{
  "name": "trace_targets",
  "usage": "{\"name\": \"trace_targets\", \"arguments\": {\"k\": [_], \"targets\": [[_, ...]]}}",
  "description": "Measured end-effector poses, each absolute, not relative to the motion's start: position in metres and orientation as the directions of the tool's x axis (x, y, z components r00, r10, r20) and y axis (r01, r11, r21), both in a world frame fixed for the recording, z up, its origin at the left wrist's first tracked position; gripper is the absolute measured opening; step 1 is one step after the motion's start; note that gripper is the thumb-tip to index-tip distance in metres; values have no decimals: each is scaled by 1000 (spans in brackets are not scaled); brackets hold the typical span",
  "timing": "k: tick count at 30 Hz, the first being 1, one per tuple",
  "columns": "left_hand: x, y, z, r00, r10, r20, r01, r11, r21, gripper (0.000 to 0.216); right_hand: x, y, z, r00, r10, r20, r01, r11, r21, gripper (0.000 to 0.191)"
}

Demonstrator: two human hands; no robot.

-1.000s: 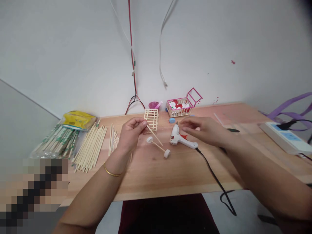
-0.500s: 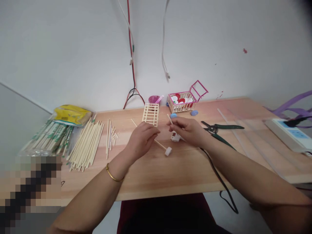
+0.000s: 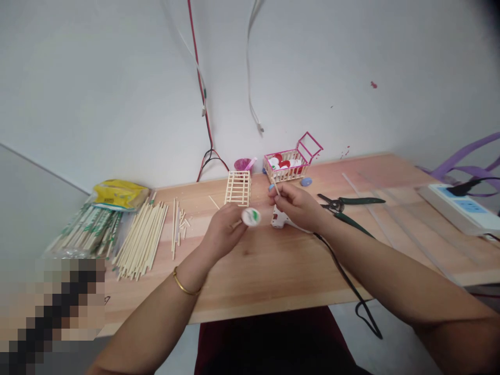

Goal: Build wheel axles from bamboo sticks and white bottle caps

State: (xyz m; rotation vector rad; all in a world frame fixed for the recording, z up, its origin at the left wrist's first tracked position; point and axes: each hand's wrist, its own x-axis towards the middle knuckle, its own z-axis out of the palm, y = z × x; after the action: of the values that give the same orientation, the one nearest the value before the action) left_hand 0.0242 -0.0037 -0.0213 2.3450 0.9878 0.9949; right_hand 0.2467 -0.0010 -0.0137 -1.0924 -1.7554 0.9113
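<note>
My left hand [image 3: 226,232] is closed in a pinch by a white bottle cap [image 3: 251,216] with a green mark, its round face turned towards me. The thin wooden stick that carries the cap is now hidden behind the cap and fingers. Just to the right, my right hand [image 3: 295,205] pinches a short pale wooden stick [image 3: 276,186] that points up and away. Below the right hand a white glue gun [image 3: 278,217] lies on the table. A small slatted frame of wooden sticks [image 3: 238,188] rests beyond my left hand.
Behind stands a pink-trimmed stick cart [image 3: 289,165] holding bottle caps, beside a purple bowl [image 3: 242,165]. Green-handled pliers [image 3: 344,203] and a power strip [image 3: 464,208] lie right. Loose sticks [image 3: 142,239] and a yellow packet [image 3: 121,194] are left. The glue gun's cord [image 3: 344,276] hangs over the front edge.
My left hand has turned the capped stick, so the cap has risen from low over the table to beside my fingertips, facing me. The right hand still pinches its stick. The view has shifted slightly.
</note>
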Motion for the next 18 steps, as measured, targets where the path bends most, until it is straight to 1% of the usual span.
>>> {"name": "trace_targets", "arguments": {"k": [1,2,3,5,7,8,10,12,14,16,18], "targets": [[23,-4,-19,391,821,416,358,-552,753,15,245,-2,-14,-261,929,263,258,330,-908,12],[21,-5,-18,304,881,362,239,-438,867,15,243,-4,-14,-284,927,247,212,312,-926,14],[21,-5,-18,242,921,305,122,-341,932,15,240,-6,-14,-318,918,236,177,302,-937,18],[21,-6,-18,180,955,237,-47,-232,971,15,236,-11,-14,-400,886,233,163,319,-934,26],[22,-7,-17,160,960,232,-83,-221,972,15,233,-15,-14,-460,855,239,193,359,-913,31],[23,-8,-16,159,956,247,-55,-241,969,15,233,-17,-14,-477,846,240,215,377,-901,33],[24,-11,-13,188,932,310,94,-331,939,15,232,-20,-13,-480,844,241,270,403,-874,35],[24,-14,-10,265,886,382,286,-450,846,15,232,-21,-13,-469,850,240,327,420,-846,35],[24,-15,-9,340,844,415,415,-530,740,17,232,-21,-13,-463,861,211,367,403,-838,33],[25,-14,-11,361,838,409,458,-541,705,18,232,-21,-14,-470,870,150,375,351,-858,32],[25,-14,-13,355,850,389,451,-520,726,18,230,-22,-15,-480,873,94,368,297,-881,35]]}}
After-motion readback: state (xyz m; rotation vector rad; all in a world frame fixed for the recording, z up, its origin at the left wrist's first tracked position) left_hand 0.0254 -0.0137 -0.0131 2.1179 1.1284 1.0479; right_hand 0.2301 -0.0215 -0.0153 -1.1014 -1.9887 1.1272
